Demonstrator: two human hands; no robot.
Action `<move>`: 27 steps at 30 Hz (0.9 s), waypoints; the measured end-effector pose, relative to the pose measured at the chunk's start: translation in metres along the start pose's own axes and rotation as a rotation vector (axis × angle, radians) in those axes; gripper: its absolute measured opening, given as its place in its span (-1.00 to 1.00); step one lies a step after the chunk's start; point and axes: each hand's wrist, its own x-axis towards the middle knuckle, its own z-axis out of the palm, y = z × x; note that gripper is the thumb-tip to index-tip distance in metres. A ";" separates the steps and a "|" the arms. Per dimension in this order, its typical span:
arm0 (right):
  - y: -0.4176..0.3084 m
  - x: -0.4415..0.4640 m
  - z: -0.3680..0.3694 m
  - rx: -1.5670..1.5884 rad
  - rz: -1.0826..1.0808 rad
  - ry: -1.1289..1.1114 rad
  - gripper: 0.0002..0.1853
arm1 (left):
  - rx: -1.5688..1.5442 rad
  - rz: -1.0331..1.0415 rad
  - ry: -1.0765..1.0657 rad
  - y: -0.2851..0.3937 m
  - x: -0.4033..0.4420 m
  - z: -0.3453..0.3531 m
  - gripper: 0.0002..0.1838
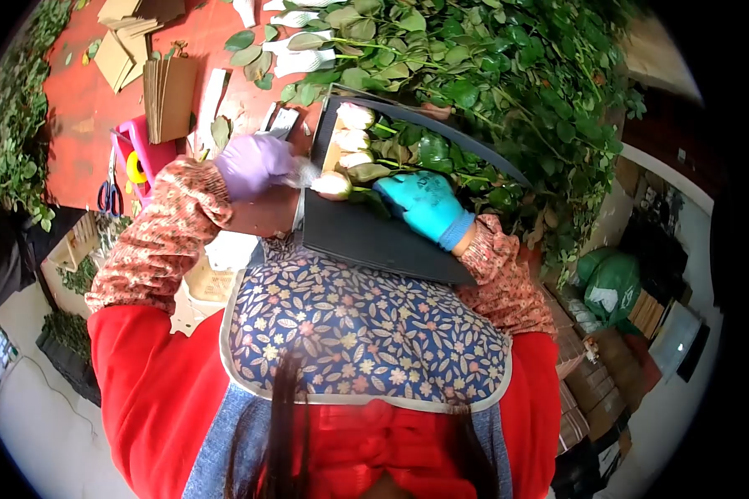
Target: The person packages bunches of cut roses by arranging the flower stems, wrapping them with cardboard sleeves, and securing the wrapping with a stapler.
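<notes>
My left hand [256, 168], in a purple glove, is closed on a whitish mesh flower net [304, 174], blurred beside the nearest rose. That pale pink-and-cream rose [331, 185] lies head to the left, its stem running to my right hand [429, 204]. The right hand wears a teal glove with dark fingertips, and its fingers curl over the stem. Several more roses [355, 116] lie in a row just beyond, on a black tray [366, 237] with a strip of brown cardboard under their heads.
Leafy rose stems [508, 75] heap over the far and right side of the red table [75, 125]. White net-covered heads [302, 54] lie beyond the tray. To the left are cardboard pieces [168, 98], a pink tape dispenser [133, 154] and scissors [110, 190].
</notes>
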 end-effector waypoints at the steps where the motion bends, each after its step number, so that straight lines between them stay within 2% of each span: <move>1: 0.002 -0.004 -0.001 0.003 0.001 0.021 -0.77 | 0.191 -0.145 -0.082 -0.010 -0.012 0.001 -0.93; 5: 0.004 -0.005 -0.002 0.071 0.030 -0.011 -0.76 | -0.127 -0.150 0.033 0.008 -0.064 -0.011 -0.93; 7: 0.007 -0.003 0.002 0.127 -0.009 0.042 -0.73 | -0.225 -0.264 0.018 0.019 -0.085 0.003 -0.94; 11: 0.009 -0.006 0.003 0.285 -0.066 0.131 -0.66 | -0.248 -0.410 -0.188 0.037 -0.112 0.040 -0.90; 13: 0.006 -0.008 -0.004 0.254 -0.092 0.100 -0.65 | -0.245 -0.535 -0.360 0.042 -0.119 0.053 -0.88; 15: 0.004 -0.006 -0.007 0.398 0.068 -0.054 -0.63 | -0.208 -0.602 -0.405 0.034 -0.135 0.088 -0.86; 16: 0.005 -0.005 -0.005 0.392 0.062 -0.068 -0.63 | -0.152 -0.665 -0.461 0.032 -0.141 0.099 -0.84; 18: 0.009 -0.003 0.002 0.264 -0.077 0.008 -0.62 | -0.114 -0.726 -0.618 0.024 -0.149 0.115 -0.78; 19: 0.010 -0.001 0.004 0.258 -0.080 0.007 -0.62 | -0.100 -0.757 -0.684 0.018 -0.161 0.131 -0.78; 21: 0.011 0.005 0.008 -0.050 0.007 -0.163 -0.62 | -0.087 -0.787 -0.828 0.001 -0.192 0.175 -0.77; 22: 0.009 0.012 0.007 -0.126 0.060 -0.270 -0.63 | -0.083 -0.778 -0.903 -0.012 -0.213 0.208 -0.76; 23: 0.008 0.013 0.007 -0.127 0.063 -0.260 -0.63 | -0.071 -0.756 -0.982 -0.024 -0.230 0.239 -0.76; 25: 0.007 0.014 0.007 -0.213 0.047 -0.265 -0.65 | -0.106 -0.810 -1.004 -0.029 -0.254 0.275 -0.75; 27: 0.005 0.015 0.006 -0.238 0.063 -0.291 -0.65 | -0.171 -0.963 -0.887 -0.005 -0.252 0.259 -0.74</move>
